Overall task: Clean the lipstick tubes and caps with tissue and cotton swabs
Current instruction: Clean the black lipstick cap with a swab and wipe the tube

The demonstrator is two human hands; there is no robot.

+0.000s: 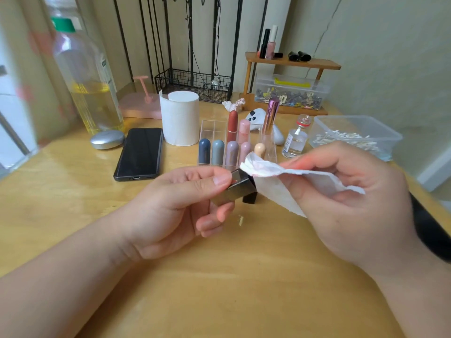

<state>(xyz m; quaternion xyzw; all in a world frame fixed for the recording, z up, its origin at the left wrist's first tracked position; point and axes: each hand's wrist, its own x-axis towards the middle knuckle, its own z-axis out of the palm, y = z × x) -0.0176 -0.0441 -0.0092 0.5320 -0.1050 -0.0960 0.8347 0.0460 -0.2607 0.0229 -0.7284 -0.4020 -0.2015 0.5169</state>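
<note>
My left hand (pixel 180 203) grips a dark square lipstick tube (pixel 234 191) between thumb and fingers, tilted with its open end up and to the right. My right hand (pixel 349 191) pinches a white tissue (pixel 273 181) with faint pink stains, and the tissue's edge lies against the tube's top. A small black piece (pixel 250 198), perhaps the cap, stands on the table just behind the tube. A clear organizer (pixel 212 125) behind holds several pastel lipsticks. Cotton swabs (pixel 346 139) lie in a clear tub at the right.
A tissue roll (pixel 179 118), a black phone (pixel 139 153), a silver case (pixel 107 139) and a big bottle of yellow liquid (pixel 90 76) stand at the left. A small glass bottle (pixel 296 140), a crumpled tissue (pixel 233 104) and a wooden shelf (pixel 292 62) are at the back right.
</note>
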